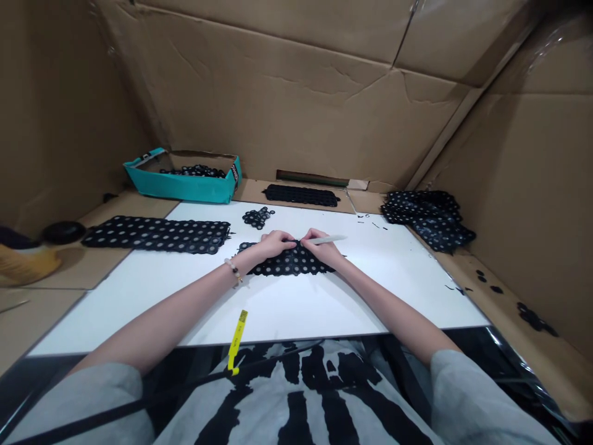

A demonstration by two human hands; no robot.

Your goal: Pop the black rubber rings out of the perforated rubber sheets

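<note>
Head view: we rest our open left hand (277, 244) on a black mesh strip (290, 262), while our right hand (323, 248) grips a white stylus (332, 239) just beside it, above the white surface (278, 309).

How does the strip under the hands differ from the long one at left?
The strip under the left hand and right hand is shorter than the left strip. It lies on the white board; the left strip overhangs its edge. Both are black with round holes.
</note>
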